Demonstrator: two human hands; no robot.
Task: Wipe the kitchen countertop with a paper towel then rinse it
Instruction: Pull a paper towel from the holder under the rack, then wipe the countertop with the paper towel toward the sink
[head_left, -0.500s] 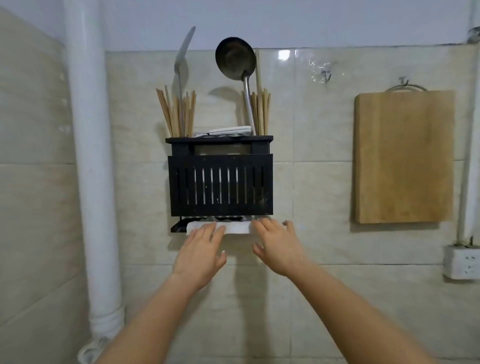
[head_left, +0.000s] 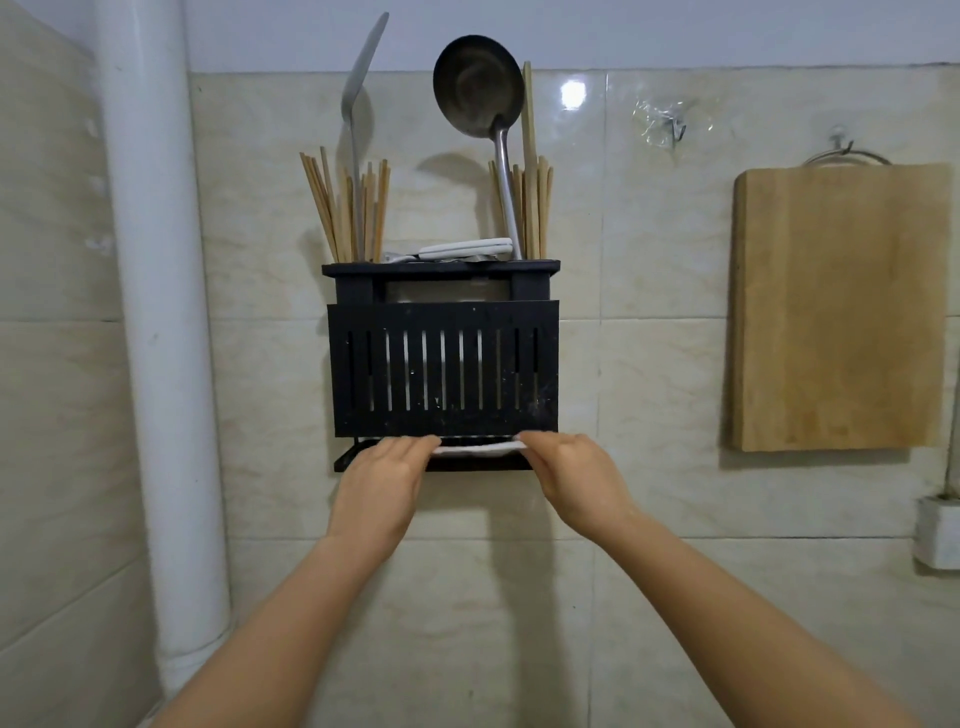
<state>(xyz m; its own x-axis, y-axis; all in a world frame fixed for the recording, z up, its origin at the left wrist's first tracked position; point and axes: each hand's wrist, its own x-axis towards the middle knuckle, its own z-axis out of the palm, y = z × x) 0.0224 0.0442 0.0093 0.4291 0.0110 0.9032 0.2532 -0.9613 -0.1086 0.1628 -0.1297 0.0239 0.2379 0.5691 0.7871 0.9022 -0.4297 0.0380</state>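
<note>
A black slatted rack (head_left: 441, 364) hangs on the tiled wall straight ahead. A thin white strip of paper towel (head_left: 475, 448) shows in the slot under its bottom edge. My left hand (head_left: 382, 483) reaches up to the left end of that strip, fingers curled onto it. My right hand (head_left: 569, 475) holds the right end the same way, its fingertips tucked at the slot. Most of the towel is hidden behind my fingers and inside the rack. The countertop is out of view.
Chopsticks (head_left: 345, 208), a spatula (head_left: 358, 93) and a ladle (head_left: 480, 88) stand in the rack's top. A white pipe (head_left: 156, 312) runs down the wall on the left. A wooden cutting board (head_left: 836, 306) hangs at the right, with a white socket (head_left: 937, 535) below it.
Both hands have moved up to the rack's bottom slot and their fingers have curled onto the white towel, which now shows as a thinner strip.
</note>
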